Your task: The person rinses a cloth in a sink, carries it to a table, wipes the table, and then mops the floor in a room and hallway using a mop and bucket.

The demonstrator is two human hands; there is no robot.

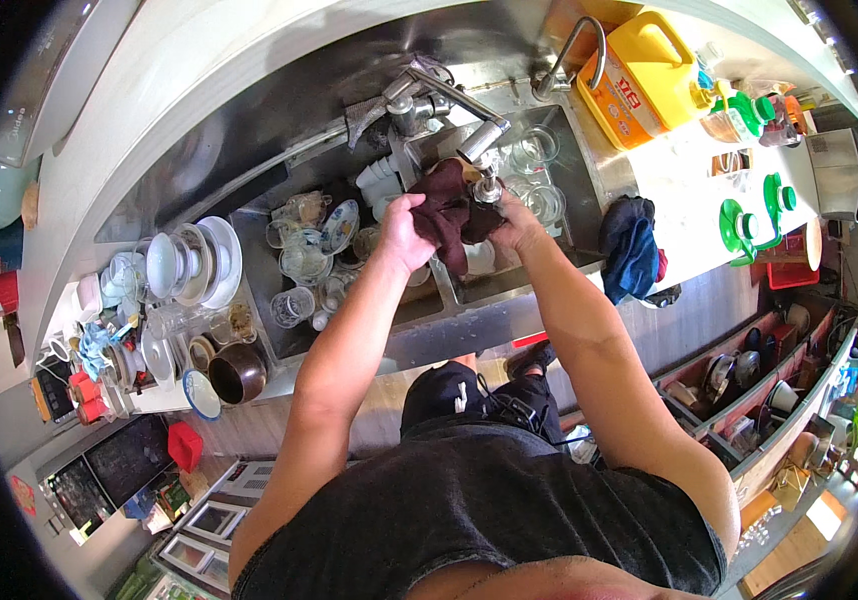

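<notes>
A dark maroon cloth [444, 210] hangs stretched between my two hands over the divider of a double sink. My left hand [405, 236] grips its left edge, fingers closed. My right hand [516, 222] is closed on its right side, just under the metal faucet [481, 142]; the fingertips are partly hidden. Water seems to come from the faucet's end onto the cloth. Below and left, the left basin holds glasses [293, 306], a patterned bowl [340, 226] and stacked white cups [379, 180]. Glass bowls [535, 148] lie in the right basin.
Stacked plates [219, 262] and a dark pot [237, 373] crowd the counter at left. On the right stand a yellow jug [639, 80], bottles with green caps [744, 225] and a dark blue cloth [629, 245] hanging over the counter edge. An open drawer unit [749, 385] is behind at right.
</notes>
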